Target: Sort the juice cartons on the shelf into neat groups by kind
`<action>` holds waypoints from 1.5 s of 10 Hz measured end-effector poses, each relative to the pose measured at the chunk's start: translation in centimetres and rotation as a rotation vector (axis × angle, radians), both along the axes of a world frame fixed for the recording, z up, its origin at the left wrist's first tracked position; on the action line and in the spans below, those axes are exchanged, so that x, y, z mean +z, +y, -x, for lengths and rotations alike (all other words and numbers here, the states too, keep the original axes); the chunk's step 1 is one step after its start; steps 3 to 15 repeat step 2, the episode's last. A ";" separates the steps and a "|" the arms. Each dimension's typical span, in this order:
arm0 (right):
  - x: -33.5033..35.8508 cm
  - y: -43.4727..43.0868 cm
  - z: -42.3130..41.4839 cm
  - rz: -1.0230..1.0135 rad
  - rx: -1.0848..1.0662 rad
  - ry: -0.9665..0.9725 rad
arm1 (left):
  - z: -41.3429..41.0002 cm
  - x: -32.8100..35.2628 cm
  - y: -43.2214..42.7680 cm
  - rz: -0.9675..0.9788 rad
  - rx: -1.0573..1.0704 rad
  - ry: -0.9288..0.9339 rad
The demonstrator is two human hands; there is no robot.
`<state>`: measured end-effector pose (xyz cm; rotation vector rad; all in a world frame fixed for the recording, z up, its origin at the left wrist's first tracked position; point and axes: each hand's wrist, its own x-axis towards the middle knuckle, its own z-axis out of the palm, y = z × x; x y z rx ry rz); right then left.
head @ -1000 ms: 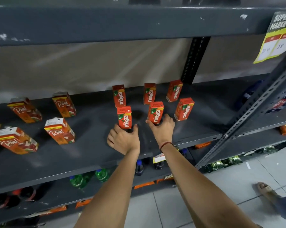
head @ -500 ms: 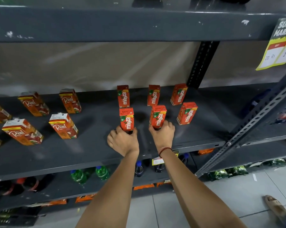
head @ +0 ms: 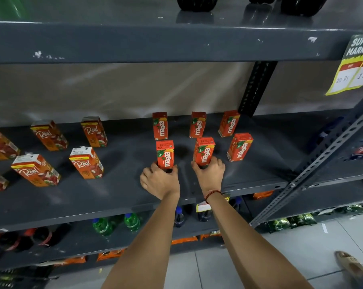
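Left hand (head: 160, 182) clamped on front-left small red Maaza carton (head: 165, 154), right hand (head: 209, 174) on front-middle one (head: 204, 151); both upright on grey metal shelf (head: 118, 197), larger orange Real cartons (head: 86, 163) grouped left of them.

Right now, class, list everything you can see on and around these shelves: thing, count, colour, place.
Maaza cartons: six, orange-red, middle shelf, two rows of three.
Real cartons: at least seven, orange and white, same shelf, left side, some cut off.
Shelf: grey metal.
Price sign: one, yellow and black, top right.
Green bottles: two, lower shelf.
Dark bottles: a few, blue caps, lower shelf.
Sandalled foot: one, floor, bottom right.
Left hand: grip on front-left Maaza carton.
Right hand: grip on front-middle Maaza carton.
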<state>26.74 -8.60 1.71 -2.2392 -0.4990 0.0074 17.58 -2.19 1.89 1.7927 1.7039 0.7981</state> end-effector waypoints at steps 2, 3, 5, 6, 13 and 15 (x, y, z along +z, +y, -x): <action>0.3 -2.2 2.9 -0.214 -0.026 -0.012 | 2.7 1.1 0.0 0.061 -0.170 -0.087; 0.3 -2.2 2.9 -0.214 -0.026 -0.012 | 2.7 1.1 0.0 0.061 -0.170 -0.087; 0.3 -2.2 2.9 -0.214 -0.026 -0.012 | 2.7 1.1 0.0 0.061 -0.170 -0.087; 0.3 -2.2 2.9 -0.214 -0.026 -0.012 | 2.7 1.1 0.0 0.061 -0.170 -0.087; 0.3 -2.2 2.9 -0.214 -0.026 -0.012 | 2.7 1.1 0.0 0.061 -0.170 -0.087; 0.3 -2.2 2.9 -0.214 -0.026 -0.012 | 2.7 1.1 0.0 0.061 -0.170 -0.087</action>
